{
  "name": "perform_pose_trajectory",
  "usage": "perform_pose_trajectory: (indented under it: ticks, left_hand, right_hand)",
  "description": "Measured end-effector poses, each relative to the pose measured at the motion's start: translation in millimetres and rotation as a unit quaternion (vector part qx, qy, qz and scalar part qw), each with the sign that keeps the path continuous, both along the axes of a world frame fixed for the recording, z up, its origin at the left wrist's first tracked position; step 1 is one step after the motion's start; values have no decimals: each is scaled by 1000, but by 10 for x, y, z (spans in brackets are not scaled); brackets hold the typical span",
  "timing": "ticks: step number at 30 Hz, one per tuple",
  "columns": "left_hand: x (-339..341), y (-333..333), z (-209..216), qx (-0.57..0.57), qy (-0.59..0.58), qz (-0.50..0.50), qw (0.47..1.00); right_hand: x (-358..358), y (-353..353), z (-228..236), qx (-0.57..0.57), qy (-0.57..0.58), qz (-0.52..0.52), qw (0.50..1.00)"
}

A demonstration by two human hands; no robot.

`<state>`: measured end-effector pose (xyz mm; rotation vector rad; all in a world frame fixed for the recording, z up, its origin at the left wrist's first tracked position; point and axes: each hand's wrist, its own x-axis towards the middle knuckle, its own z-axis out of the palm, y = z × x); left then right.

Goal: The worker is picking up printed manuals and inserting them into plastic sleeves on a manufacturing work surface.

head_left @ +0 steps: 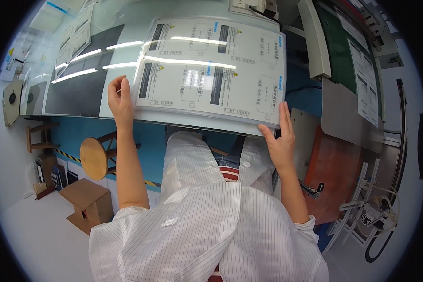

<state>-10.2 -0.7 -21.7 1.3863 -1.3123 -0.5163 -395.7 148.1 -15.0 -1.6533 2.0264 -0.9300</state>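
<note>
A stack of clear-edged printed sheets [176, 68], white with dark label panels, blue marks and yellow warning triangles, lies on the glass-topped table in front of me. Beside its left edge is my left hand [121, 101], raised a little, with the fingers curled in toward the thumb. Whether a thin film is pinched there is too fine to make out. Along the right edge of the stack rests my right hand [282, 143], fingers stretched out and thumb spread apart at the near right corner.
A dark mat [82, 89] and more printed sheets [77, 37] lie to the left on the glass table [131, 42]. To the right stands a machine with a green bed [338, 42] carrying printed sheets. A wooden stool [93, 157] and a cardboard box [91, 199] stand on the floor at left.
</note>
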Motion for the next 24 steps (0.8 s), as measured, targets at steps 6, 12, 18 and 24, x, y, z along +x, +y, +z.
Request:
perform_pose_trajectory:
  ticks: [6,12,18,24]
  left_hand:
    - [-124,240,201,8,-240,-171,956]
    - [-128,204,182,8,-274,-155,949]
    - [-173,69,56,-27,-277,-84,957]
    - [-68,-161,-125,-55,-224,-25,973]
  right_hand:
    - [-19,-2,-13,-15,2,6,1000]
    - [-26,6,-31,-21,1,13,1000]
    - [-99,42,-57,-67,46,28,996]
    - [-671,-90,231,-125,45,-11,991]
